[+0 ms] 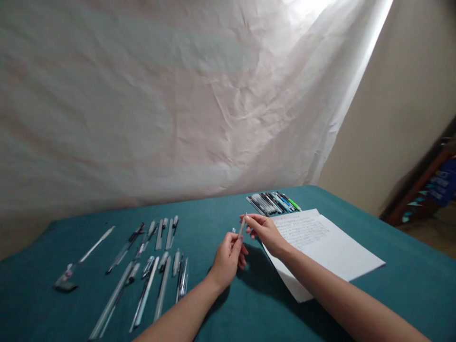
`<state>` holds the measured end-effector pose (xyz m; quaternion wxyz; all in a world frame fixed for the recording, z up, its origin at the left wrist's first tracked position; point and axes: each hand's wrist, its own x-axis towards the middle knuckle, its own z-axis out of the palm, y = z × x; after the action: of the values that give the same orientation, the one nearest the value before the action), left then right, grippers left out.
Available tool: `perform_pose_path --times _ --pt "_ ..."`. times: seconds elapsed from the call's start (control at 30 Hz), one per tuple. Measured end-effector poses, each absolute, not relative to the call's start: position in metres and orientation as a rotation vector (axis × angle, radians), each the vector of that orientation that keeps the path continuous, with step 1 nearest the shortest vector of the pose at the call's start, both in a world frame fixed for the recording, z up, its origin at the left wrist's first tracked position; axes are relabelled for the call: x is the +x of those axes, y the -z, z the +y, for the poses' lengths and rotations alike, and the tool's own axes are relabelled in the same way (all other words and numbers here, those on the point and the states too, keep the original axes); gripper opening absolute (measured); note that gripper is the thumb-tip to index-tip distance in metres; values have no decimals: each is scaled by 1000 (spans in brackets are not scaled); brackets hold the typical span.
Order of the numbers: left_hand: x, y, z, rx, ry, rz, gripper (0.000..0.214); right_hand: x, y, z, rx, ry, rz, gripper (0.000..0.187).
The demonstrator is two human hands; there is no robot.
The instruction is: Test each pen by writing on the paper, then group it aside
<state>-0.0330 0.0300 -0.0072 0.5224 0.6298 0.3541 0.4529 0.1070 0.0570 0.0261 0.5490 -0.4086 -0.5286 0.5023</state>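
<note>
My left hand [228, 259] is closed around the lower end of a slim, pale pen barrel [242, 226], which stands nearly upright. Fingertips of my right hand [262, 229] pinch the same barrel near its top. A small clear piece [233, 230] shows just behind my left hand; whether it is held or lies on the table I cannot tell. To the left lie several pens taken apart, with clear barrels [159, 236], thin refills [142, 299] and caps [164, 260] in loose rows. Under my right forearm are sheets of handwritten paper [338, 251].
A row of several pens [272, 203], one bright green [295, 204], lies at the back right of the green-covered table [210, 213]. At far left are a white stick-like piece [96, 244] and a dark-ended small object [66, 280]. A pale sheet [160, 95] hangs behind.
</note>
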Motion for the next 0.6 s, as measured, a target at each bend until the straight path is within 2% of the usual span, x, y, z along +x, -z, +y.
perform_pose_path --times 0.17,0.37,0.5,0.6 --pt "-34 10 30 1515 -1090 842 24 106 -26 56 -922 -1153 -1298 35" --pt "-34 8 31 1473 -1094 865 28 107 -23 59 -1095 -992 -1394 36" --pt "-33 5 33 1401 -1132 890 30 104 -18 52 -1293 -460 -1701 29" --pt "-32 4 33 1413 -1110 909 29 102 -16 44 -1355 -67 -2094 33"
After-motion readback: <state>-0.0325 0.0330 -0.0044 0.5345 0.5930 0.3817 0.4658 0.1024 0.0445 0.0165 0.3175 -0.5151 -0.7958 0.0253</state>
